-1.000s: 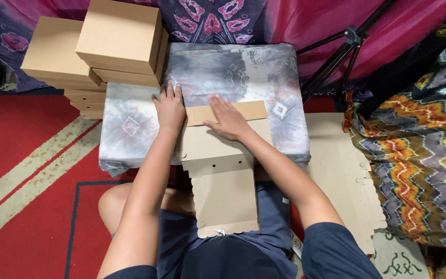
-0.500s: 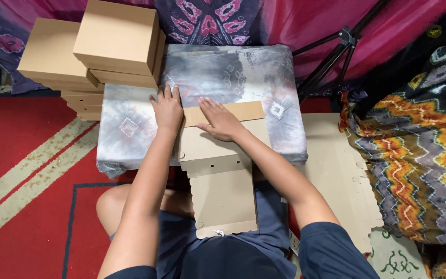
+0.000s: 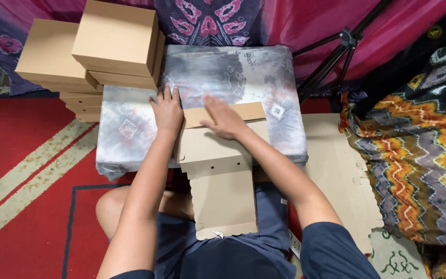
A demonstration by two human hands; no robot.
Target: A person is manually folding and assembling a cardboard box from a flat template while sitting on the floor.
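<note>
A flat, die-cut brown cardboard blank [image 3: 218, 170] with scalloped edges and small punched holes lies half on a low table draped in soft grey tie-dye cloth [image 3: 130, 129], half over the person's lap. The left hand [image 3: 167, 111] rests flat, fingers spread, at the blank's upper left edge. The right hand [image 3: 225, 120] presses open-palmed on the folded top flap; neither grips anything

Even, soft indoor light from above, colours saturated, no glare. Right hand [image 3: 225, 120] smeared by motion blur; left edge falls dim, shadows faint
</note>
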